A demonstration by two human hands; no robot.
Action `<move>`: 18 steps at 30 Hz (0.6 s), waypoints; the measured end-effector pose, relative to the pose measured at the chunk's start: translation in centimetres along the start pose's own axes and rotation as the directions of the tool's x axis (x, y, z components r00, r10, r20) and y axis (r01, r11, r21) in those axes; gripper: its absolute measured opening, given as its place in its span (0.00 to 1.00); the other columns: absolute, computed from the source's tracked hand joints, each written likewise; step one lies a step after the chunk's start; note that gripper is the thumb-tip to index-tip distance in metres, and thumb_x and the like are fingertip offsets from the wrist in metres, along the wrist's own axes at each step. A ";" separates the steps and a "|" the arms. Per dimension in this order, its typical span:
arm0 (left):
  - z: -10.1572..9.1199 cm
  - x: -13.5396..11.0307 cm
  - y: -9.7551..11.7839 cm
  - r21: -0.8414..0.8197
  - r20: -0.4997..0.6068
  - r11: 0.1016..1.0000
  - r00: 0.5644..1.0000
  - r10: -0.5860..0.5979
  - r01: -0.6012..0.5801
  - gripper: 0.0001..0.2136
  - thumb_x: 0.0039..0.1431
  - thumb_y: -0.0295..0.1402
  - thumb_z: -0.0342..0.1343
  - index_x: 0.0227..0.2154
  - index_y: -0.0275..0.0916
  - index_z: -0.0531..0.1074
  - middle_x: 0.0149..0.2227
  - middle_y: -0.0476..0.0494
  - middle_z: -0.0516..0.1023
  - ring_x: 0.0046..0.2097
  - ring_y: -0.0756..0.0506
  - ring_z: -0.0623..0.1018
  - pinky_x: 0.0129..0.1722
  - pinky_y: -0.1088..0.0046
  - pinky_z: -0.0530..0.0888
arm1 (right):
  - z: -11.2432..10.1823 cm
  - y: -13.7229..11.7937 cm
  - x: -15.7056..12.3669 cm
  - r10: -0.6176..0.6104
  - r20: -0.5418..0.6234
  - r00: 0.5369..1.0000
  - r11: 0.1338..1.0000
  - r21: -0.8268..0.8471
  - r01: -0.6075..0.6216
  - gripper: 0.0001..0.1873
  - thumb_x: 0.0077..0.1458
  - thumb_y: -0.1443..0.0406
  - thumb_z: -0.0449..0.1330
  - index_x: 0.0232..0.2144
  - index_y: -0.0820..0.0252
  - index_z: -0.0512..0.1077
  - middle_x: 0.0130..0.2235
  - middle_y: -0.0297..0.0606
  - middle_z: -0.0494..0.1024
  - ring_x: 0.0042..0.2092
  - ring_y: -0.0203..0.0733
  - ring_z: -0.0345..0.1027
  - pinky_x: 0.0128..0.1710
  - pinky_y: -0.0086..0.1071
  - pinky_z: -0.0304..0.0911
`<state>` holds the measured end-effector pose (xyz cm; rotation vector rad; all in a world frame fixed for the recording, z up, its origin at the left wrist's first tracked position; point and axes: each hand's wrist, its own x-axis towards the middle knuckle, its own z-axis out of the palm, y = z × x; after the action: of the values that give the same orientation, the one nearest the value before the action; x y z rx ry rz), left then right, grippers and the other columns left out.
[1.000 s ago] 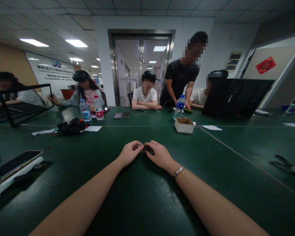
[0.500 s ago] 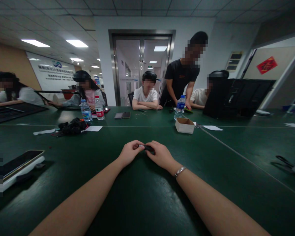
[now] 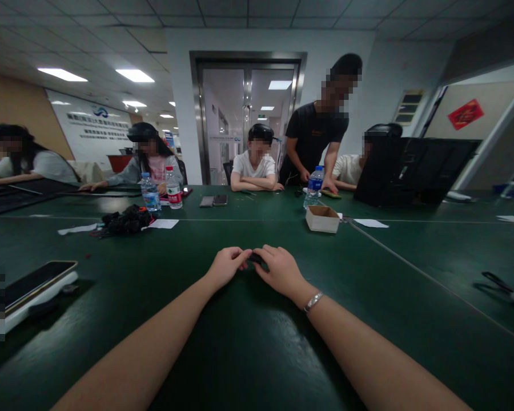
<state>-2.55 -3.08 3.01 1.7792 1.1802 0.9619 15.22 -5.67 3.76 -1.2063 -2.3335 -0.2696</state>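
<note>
Over the dark green table point(image 3: 257, 331), a small black object point(image 3: 255, 258) sits between my two hands, its kind too small and covered to make out. My left hand point(image 3: 228, 267) pinches its left end between thumb and fingers. From the other side, my right hand point(image 3: 281, 270) closes on it with thumb and fingertips, hiding its right part. A silver bracelet point(image 3: 313, 301) circles my right wrist.
Ahead stand a small open cardboard box point(image 3: 322, 222) and a water bottle point(image 3: 313, 188). Two more bottles point(image 3: 150, 194) and a black cable bundle point(image 3: 128, 220) are at left. A phone point(image 3: 38, 285) lies near my left arm. Several people sit or stand across the table.
My fingers have shifted slightly around the black object, and less of it shows now. Across the table, the seated person at left has lowered a dark panel flat onto the table.
</note>
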 end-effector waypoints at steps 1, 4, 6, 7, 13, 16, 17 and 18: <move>0.0 0.1 -0.1 -0.003 -0.001 1.000 1.000 0.000 0.000 0.20 0.53 0.50 0.50 0.25 0.36 0.71 0.22 0.49 0.72 0.25 0.50 0.71 0.28 0.74 0.67 | 0.0 -0.1 0.0 -0.011 -0.001 1.000 1.000 -0.015 0.011 0.13 0.56 0.64 0.54 0.44 0.60 0.69 0.37 0.42 0.73 0.38 0.41 0.66 0.37 0.34 0.54; 0.2 0.2 -0.4 -0.016 -0.001 1.000 1.000 -0.003 0.003 0.21 0.54 0.51 0.48 0.23 0.36 0.71 0.20 0.50 0.71 0.24 0.51 0.69 0.27 0.74 0.66 | -0.1 -0.2 0.0 -0.034 -0.003 0.999 0.998 -0.049 0.033 0.12 0.57 0.65 0.53 0.43 0.60 0.69 0.38 0.43 0.73 0.38 0.42 0.66 0.37 0.34 0.53; 0.2 0.3 -0.7 -0.015 -0.002 1.000 1.000 0.011 -0.011 0.21 0.54 0.51 0.48 0.23 0.36 0.70 0.21 0.50 0.71 0.24 0.50 0.70 0.28 0.73 0.66 | -0.2 -0.3 0.0 -0.035 -0.004 0.999 0.998 -0.046 0.034 0.12 0.57 0.65 0.53 0.43 0.60 0.69 0.37 0.43 0.73 0.38 0.42 0.66 0.37 0.35 0.53; 0.2 0.3 -0.8 -0.013 -0.003 1.000 1.000 0.023 -0.023 0.21 0.54 0.51 0.49 0.24 0.36 0.70 0.21 0.50 0.71 0.25 0.50 0.70 0.28 0.73 0.67 | -0.2 -0.3 0.0 -0.029 -0.003 1.000 0.999 -0.039 0.029 0.12 0.57 0.65 0.54 0.43 0.60 0.69 0.37 0.43 0.73 0.38 0.42 0.66 0.37 0.35 0.53; 0.2 0.3 -1.2 -0.090 -0.013 0.989 0.993 0.115 -0.116 0.13 0.51 0.42 0.56 0.33 0.36 0.72 0.31 0.47 0.75 0.34 0.48 0.74 0.37 0.71 0.70 | -0.1 0.0 0.0 0.040 0.025 0.999 0.999 0.003 -0.040 0.12 0.56 0.63 0.55 0.43 0.59 0.70 0.36 0.39 0.74 0.37 0.40 0.66 0.36 0.33 0.53; 0.2 0.6 -1.5 -0.143 -0.013 0.979 0.989 0.147 -0.147 0.13 0.48 0.37 0.60 0.35 0.36 0.72 0.34 0.45 0.77 0.36 0.48 0.75 0.41 0.69 0.70 | 0.0 0.1 0.0 0.047 0.039 0.998 0.999 0.019 -0.048 0.13 0.57 0.63 0.54 0.43 0.59 0.69 0.37 0.38 0.73 0.37 0.38 0.66 0.36 0.32 0.54; 0.2 0.7 -1.7 -0.162 -0.007 0.976 0.989 0.149 -0.148 0.13 0.47 0.36 0.61 0.35 0.36 0.72 0.34 0.45 0.77 0.37 0.47 0.75 0.42 0.69 0.70 | 0.0 0.1 0.0 0.047 0.044 0.998 0.999 0.020 -0.048 0.13 0.57 0.63 0.54 0.43 0.59 0.69 0.37 0.38 0.73 0.37 0.38 0.66 0.36 0.32 0.54; 0.2 0.8 -1.9 -0.180 -0.001 0.973 0.989 0.149 -0.147 0.13 0.47 0.35 0.61 0.35 0.36 0.72 0.34 0.44 0.77 0.37 0.47 0.76 0.42 0.68 0.70 | -0.1 0.1 0.0 0.049 0.048 0.998 0.999 0.019 -0.050 0.12 0.57 0.63 0.53 0.43 0.59 0.69 0.36 0.37 0.73 0.36 0.38 0.65 0.36 0.32 0.54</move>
<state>-2.80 -1.87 1.38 1.7429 0.9309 1.1060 15.31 -5.63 3.82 -1.2714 -2.3373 -0.2017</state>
